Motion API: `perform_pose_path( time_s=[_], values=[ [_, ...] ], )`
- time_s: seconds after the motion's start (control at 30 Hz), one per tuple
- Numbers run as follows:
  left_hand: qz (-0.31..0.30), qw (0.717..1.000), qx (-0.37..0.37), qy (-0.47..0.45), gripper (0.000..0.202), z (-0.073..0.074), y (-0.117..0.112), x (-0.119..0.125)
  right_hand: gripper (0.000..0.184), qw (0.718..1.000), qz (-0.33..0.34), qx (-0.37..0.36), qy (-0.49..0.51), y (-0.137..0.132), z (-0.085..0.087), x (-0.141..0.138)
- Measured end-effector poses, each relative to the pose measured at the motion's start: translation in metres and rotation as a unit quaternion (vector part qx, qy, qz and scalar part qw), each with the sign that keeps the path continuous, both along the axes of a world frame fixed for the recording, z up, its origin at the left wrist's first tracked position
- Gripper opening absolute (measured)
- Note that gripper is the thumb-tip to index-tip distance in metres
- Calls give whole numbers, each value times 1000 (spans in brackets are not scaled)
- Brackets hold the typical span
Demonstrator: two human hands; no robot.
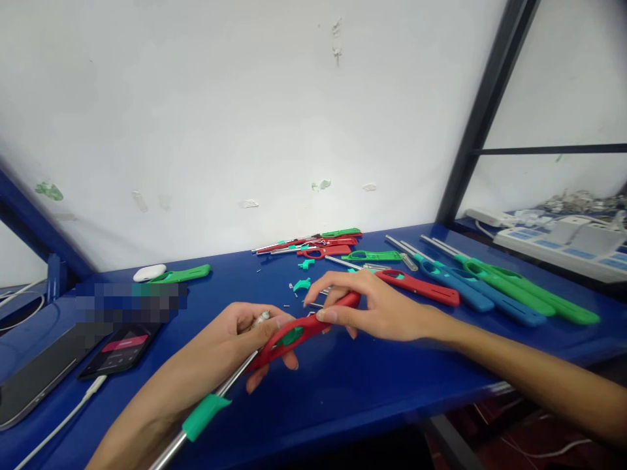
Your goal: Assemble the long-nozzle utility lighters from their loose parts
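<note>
Though blurred, left hand (230, 343) and right hand (379, 307) seemingly clamped on red handle (304, 328), over open table (353, 385) near front edge.

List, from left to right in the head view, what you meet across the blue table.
phone → left hand → red lighter handle, in the grip of both hands → right hand → green lighters
</note>
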State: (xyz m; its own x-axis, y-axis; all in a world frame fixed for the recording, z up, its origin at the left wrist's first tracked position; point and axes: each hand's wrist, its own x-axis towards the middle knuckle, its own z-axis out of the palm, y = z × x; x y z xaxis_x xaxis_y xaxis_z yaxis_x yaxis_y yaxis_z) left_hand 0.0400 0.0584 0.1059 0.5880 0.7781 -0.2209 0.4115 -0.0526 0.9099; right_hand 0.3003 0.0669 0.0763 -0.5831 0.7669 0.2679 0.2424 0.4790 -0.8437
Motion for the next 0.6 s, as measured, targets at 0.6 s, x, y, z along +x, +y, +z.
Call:
perform_pose_path(
  time_s=[0.6],
  values=[
    [23,995,-77,-53,66,-6,-2,-5,41,993,56,-92,41,5,7,4]
  ],
)
